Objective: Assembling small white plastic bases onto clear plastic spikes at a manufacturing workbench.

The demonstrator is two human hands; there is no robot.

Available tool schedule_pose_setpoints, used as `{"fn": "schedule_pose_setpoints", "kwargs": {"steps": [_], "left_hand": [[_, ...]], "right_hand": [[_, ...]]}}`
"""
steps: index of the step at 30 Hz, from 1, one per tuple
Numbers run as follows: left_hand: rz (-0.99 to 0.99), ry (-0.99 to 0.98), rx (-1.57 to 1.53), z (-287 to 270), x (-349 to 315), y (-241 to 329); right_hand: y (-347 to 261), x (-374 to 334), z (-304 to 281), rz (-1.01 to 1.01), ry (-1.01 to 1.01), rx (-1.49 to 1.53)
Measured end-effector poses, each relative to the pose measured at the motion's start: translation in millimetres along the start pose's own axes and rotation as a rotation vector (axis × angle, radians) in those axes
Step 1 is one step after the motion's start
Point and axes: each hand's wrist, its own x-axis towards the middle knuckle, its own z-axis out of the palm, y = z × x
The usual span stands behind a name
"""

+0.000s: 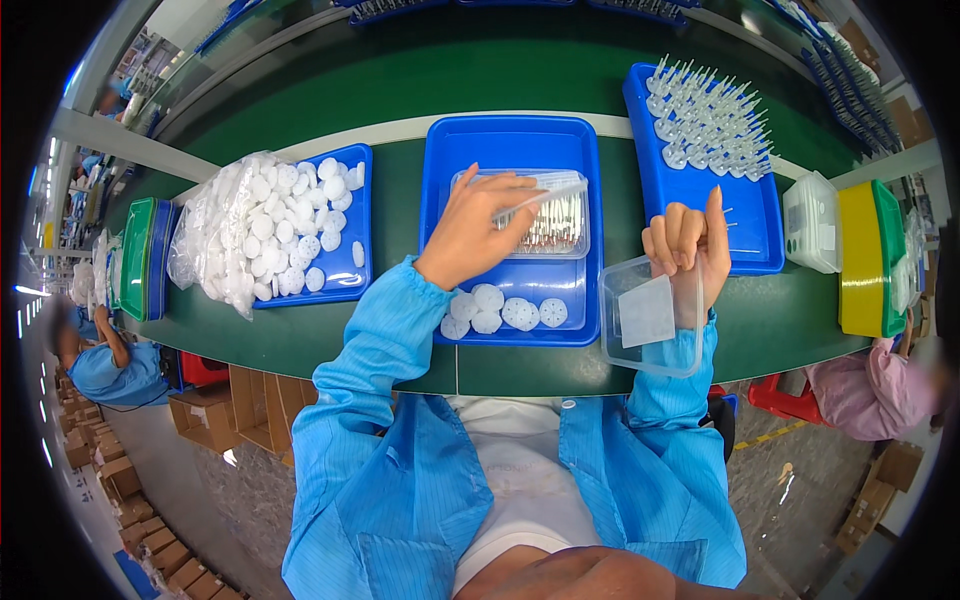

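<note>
My left hand (pixel 478 228) is over a clear plastic box (pixel 583 215) filled with thin metal pins (pixel 552 228). Its thumb and fingers pinch a translucent plastic sheet (pixel 545 190) that tilts up above the pins. The box stands inside a blue tray (pixel 513 128), and several white perforated discs (pixel 521 314) lie at the tray's near end. To the right, my right hand (pixel 692 245) grips the far rim of a clear plastic lid (pixel 683 345) bearing a white label. The lid hangs beside the tray's right edge, over the table.
At left, a blue tray (pixel 366 200) holds a plastic bag (pixel 205 235) and many white discs. A blue tray (pixel 645 130) at far right carries rows of upright pins on clear bases. Green and yellow bins (pixel 868 265) stand farther right. Other people sit on both sides.
</note>
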Motion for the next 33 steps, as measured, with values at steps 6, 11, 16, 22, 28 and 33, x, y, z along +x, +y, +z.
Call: {"fn": "schedule_pose_setpoints", "kwargs": {"steps": [6, 11, 16, 22, 28, 33], "left_hand": [[0.008, 0.191, -0.342, -27, 6, 4], [0.377, 0.356, -0.1, -46, -30, 58], [0.436, 0.121, -0.025, -9, -90, 107], [0.285, 0.458, 0.085, -32, -164, 88], [-0.377, 1.163, 0.402, -73, -341, 27], [-0.981, 1.396, 0.314, 1, -531, -98]], "right_hand": [[-11, 3, 7, -0.042, 0.017, 0.038], [-8, 7, 37, -0.12, 0.077, 0.138], [19, -9, 67, -0.247, 0.143, 0.275], [55, -34, 116, -0.221, -0.039, 0.16], [67, -59, 88, -0.193, -0.17, -0.085], [80, -74, 57, -0.08, -0.198, -0.158]]}}
